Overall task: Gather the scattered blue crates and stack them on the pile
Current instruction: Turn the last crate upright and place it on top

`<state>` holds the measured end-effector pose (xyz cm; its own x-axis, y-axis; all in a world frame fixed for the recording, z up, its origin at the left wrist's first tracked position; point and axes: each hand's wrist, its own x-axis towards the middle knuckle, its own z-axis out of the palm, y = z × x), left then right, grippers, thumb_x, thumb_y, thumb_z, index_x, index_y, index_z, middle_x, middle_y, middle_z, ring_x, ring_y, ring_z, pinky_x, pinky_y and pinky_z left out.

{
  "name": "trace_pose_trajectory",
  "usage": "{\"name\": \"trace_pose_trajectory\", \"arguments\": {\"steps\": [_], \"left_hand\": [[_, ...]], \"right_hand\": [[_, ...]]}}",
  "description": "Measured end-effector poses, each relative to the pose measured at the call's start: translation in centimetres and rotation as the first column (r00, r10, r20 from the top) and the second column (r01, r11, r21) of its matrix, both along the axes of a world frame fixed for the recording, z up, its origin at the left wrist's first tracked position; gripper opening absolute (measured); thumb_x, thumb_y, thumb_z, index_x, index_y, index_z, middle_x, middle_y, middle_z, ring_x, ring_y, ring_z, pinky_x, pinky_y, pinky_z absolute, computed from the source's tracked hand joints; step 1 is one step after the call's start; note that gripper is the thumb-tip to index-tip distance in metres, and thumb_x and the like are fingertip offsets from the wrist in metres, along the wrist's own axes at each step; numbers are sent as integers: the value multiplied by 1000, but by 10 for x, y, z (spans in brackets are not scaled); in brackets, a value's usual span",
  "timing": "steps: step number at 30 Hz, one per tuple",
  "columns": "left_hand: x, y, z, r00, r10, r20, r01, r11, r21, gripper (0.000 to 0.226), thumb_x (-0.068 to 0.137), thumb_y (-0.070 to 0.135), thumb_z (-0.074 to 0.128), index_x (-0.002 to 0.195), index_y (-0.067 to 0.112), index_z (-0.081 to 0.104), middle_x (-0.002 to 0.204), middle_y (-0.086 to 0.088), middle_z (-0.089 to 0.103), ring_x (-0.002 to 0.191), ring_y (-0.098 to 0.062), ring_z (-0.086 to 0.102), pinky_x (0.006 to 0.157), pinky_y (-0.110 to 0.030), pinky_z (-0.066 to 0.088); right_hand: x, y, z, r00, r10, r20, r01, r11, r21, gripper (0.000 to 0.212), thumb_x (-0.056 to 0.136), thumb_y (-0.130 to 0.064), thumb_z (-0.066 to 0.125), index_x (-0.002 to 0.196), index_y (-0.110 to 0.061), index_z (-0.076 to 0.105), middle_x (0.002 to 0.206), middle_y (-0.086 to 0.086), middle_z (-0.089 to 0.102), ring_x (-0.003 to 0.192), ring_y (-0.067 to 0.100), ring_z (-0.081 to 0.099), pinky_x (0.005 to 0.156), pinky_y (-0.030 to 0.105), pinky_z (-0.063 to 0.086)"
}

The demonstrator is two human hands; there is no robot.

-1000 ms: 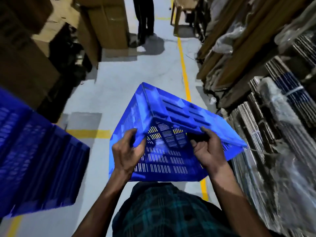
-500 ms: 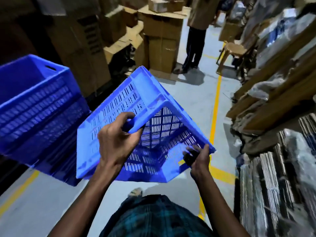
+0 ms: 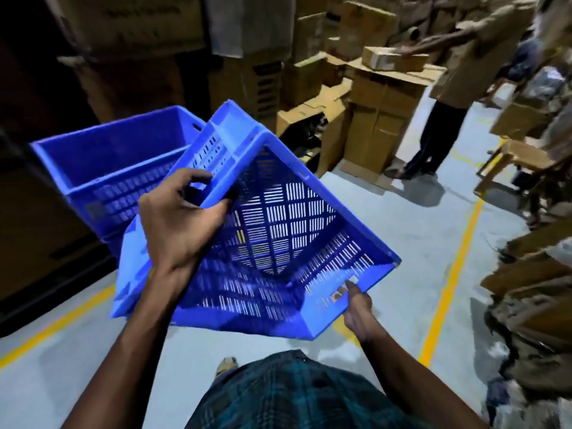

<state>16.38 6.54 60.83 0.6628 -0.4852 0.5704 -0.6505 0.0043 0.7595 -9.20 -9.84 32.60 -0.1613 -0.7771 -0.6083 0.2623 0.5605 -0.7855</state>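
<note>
I hold a blue slotted crate [image 3: 278, 230] tilted in front of me, its open side turned toward me. My left hand [image 3: 179, 218] grips the handle slot on its upper left rim. My right hand [image 3: 356, 305] holds the lower right wall from below, fingers through a slot. Behind and left of it stands the pile of blue crates [image 3: 111, 162], its top crate upright and open. The held crate's far corner overlaps the pile's right edge in view.
Cardboard boxes [image 3: 380, 119] are stacked ahead, and a person [image 3: 445, 97] stands at them with an arm on a box. Yellow floor lines [image 3: 445, 292] mark the grey aisle. Bundled goods line the right side [image 3: 532, 292]. Dark stacks fill the left.
My view has swung left and up, bringing the pile closer to centre. The crate has rotated from bottom-up to open side toward me and moved toward the pile.
</note>
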Motion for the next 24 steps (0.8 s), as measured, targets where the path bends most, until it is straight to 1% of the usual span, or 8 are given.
{"name": "trace_pose_trajectory", "arguments": {"steps": [3,6,11,13,17,19,21,24], "left_hand": [[39,-4,-4,994,98,-42,-98,995,7,24,65,35,82,85,28,69,67,5,64,55,4,54,60,-23,44],[90,-8,-16,969,192,-156,-193,981,9,27,64,36,85,82,26,68,69,3,66,54,-3,57,58,-24,47],[168,-14,-36,915,274,-294,-288,958,-1,28,65,32,88,80,19,69,65,10,63,47,10,54,49,-10,42],[196,-13,-46,899,297,-323,-322,946,-28,31,67,30,89,84,12,70,68,3,64,48,12,53,49,-6,40],[249,-8,-70,830,367,-419,-426,903,-53,39,66,38,88,87,11,71,76,-9,68,54,5,57,51,-19,47],[267,-7,-82,781,391,-487,-485,871,-80,40,62,46,88,82,15,70,68,-4,68,54,-7,56,50,-26,45],[276,-9,-92,734,414,-538,-549,828,-112,37,61,51,87,73,22,68,55,10,65,46,-3,51,46,-23,41],[278,-19,-104,658,430,-619,-624,771,-127,42,58,54,87,71,21,66,49,9,63,39,-7,46,40,-19,35]], "right_hand": [[40,-24,7,1000,2,-8,-2,1000,9,16,89,-17,65,76,-14,57,68,6,59,59,22,54,62,35,48],[86,-48,10,999,-8,-33,7,1000,-5,25,88,-22,68,70,-14,52,66,6,53,56,18,46,55,31,40],[164,-82,31,991,-32,-130,27,999,-39,29,82,-27,73,65,-13,54,62,6,55,51,17,44,51,29,36],[195,-94,40,990,-13,-144,2,997,-76,27,81,-27,73,65,-14,55,61,4,55,51,16,46,52,28,37],[256,-121,57,988,48,-147,-74,982,-175,28,85,-24,70,63,-17,55,59,1,52,50,14,44,50,26,38],[280,-137,67,979,101,-177,-135,971,-196,26,85,-24,70,64,-17,57,61,0,54,50,13,48,50,26,41],[302,-159,79,968,157,-196,-200,954,-224,25,86,-23,68,65,-16,57,62,1,55,50,14,48,51,25,42],[329,-198,88,941,235,-245,-300,912,-281,24,83,-23,68,65,-13,57,61,0,52,50,14,44,53,28,42]]}}
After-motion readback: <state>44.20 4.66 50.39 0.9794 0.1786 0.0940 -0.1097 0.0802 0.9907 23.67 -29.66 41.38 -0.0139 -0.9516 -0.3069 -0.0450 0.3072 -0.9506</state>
